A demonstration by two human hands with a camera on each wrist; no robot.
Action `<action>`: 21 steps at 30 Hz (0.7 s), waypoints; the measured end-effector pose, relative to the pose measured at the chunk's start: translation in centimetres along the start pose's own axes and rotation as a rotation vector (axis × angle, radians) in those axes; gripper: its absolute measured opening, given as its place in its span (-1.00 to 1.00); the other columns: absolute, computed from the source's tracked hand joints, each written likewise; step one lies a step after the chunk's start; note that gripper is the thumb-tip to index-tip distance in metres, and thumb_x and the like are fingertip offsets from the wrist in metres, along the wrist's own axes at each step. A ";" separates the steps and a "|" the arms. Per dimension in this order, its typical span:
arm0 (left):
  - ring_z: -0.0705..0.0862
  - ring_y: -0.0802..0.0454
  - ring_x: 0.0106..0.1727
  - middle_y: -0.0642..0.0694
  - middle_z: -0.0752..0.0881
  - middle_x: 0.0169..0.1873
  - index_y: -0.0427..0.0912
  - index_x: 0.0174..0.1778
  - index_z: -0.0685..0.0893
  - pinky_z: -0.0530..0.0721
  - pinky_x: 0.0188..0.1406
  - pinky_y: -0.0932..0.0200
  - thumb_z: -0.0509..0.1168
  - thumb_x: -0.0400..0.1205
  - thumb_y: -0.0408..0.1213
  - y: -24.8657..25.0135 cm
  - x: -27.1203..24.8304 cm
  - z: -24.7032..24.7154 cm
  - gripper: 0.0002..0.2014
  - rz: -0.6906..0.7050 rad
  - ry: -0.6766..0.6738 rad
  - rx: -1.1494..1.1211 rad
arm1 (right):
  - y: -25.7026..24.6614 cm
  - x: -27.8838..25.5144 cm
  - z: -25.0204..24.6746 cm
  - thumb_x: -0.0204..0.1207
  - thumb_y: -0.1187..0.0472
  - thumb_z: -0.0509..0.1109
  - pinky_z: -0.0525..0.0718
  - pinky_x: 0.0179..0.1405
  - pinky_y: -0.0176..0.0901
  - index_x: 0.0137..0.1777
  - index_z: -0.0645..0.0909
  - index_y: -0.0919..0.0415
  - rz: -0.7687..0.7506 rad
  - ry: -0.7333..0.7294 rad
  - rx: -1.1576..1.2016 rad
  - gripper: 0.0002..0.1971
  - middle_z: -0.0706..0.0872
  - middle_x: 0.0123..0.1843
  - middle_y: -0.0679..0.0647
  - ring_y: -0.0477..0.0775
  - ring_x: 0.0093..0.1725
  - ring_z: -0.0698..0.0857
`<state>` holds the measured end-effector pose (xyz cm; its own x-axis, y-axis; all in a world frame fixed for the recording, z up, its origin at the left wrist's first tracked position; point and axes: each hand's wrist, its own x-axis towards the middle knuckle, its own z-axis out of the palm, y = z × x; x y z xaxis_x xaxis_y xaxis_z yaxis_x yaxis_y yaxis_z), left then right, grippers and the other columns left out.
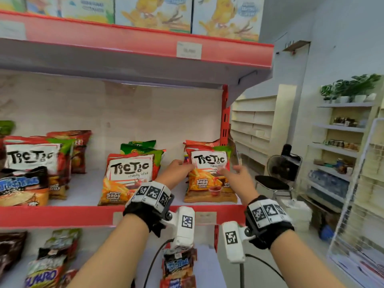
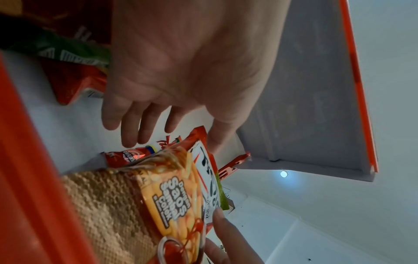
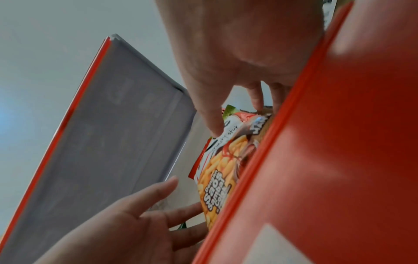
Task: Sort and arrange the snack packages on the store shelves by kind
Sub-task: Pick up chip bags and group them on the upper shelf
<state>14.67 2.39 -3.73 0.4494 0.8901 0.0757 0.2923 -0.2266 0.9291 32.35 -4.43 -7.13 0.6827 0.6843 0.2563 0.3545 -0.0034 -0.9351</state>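
Both hands loose-fingered, left hand (image 1: 176,170) and right hand (image 1: 239,173) flanking Tic Tic bag (image 1: 209,177), red-edged shelf (image 1: 62,216), pale store walls

The person's forearms are bare, with no sleeves in view; each wrist wears a black fabric wrap like a fingerless glove cuff, leaving the left hand (image 1: 176,170) and the right hand (image 1: 239,173) uncovered; over each wrap sits a white segmented band (image 1: 152,194) printed with square black-and-white coded markers, the second band (image 1: 268,212) matching it on the right wrist; a white, rounded camera housing (image 1: 185,227) hangs under the left wrist on a black bracket with a round bolt, bearing one coded marker; a like housing (image 1: 233,242) hangs under the right; a thin black cable trails down from each housing.
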 end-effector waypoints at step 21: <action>0.76 -0.07 0.09 -0.17 0.74 0.13 -0.03 0.20 0.54 0.73 0.14 -0.03 0.50 0.48 -0.13 2.2 -3.1 -2.2 -0.58 0.212 0.024 -0.168 | -3.7 -1.7 1.0 0.35 0.08 0.55 0.67 -0.49 -0.43 0.15 0.50 0.03 -0.283 -0.158 0.451 -0.59 0.76 0.02 -0.07 -0.14 -0.17 0.81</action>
<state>12.04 0.02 -1.15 0.4651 0.8394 0.2813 0.0484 -0.3414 0.9387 29.26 -4.84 -4.29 0.4844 0.7143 0.5051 0.1774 0.4851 -0.8563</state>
